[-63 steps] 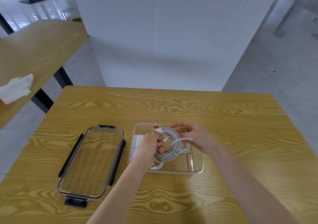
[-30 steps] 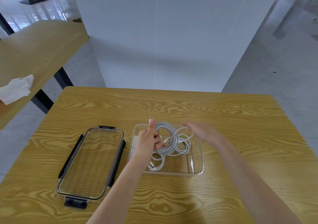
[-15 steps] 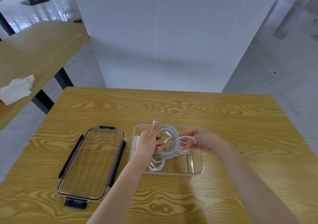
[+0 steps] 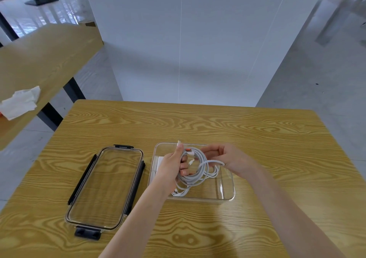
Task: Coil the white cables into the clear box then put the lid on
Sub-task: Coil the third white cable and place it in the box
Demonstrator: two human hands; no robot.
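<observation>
- Right now the left hand [image 4: 170, 170] is closed around one side of a coil of white cables [image 4: 195, 171], its fingers [image 4: 183, 165] curled through the loops and its thumb pressing a plug end that points up past the far rim.
- Opposite it, the right hand [image 4: 231, 159] pinches a loop on the coil's other side, fingers partly curled with the strand draped over them.
- Held between both hands, the coil hangs over the left half of the clear box [image 4: 225, 193]; its lower loops dip into the box, and a small orange-tipped connector shows near the top of the bundle.
- Further thin white loops and a flat white piece lie inside the box, under and left of the left hand.
- Off to the left, well clear of the box, the lid [image 4: 105, 188] lies flat on the wood-grain worktop [image 4: 257, 135], its black clips folded outward.
- Another worktop at far left carries a crumpled white tissue [image 4: 19, 102].
</observation>
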